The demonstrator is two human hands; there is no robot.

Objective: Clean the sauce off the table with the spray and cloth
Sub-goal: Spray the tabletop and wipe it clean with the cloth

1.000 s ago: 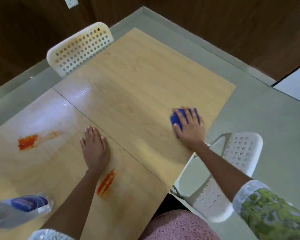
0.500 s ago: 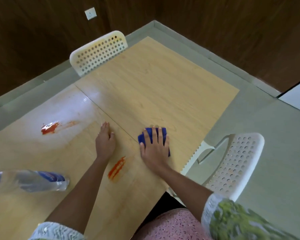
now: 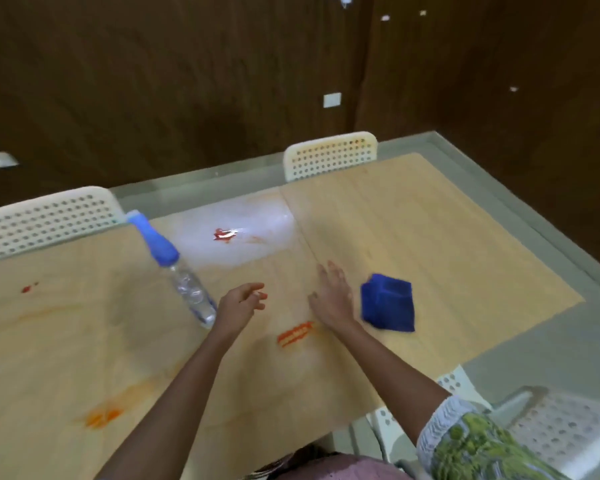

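Table (image 3: 447,237): light wood, two panels meeting at a seam.
Sauce (image 3: 294,334): orange streak between the forearms; red blob (image 3: 224,234) further off.
Spray bottle (image 3: 177,268): clear, blue top, no readable label, just left of the left hand.
Cloth (image 3: 388,308): blue, folded, flat on table beside the right hand.
Left hand (image 3: 239,304): fingers loosely curled, empty.
Right hand (image 3: 333,296): fingers straight, empty, apart from cloth.

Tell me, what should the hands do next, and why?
Probably the left hand should close around the clear plastic spray bottle with the blue top standing right beside it. Neither hand holds anything now: the folded blue cloth lies free by the open right hand, and the orange-red sauce streak near both hands looks unwiped, so spraying it seems the sensible first step.
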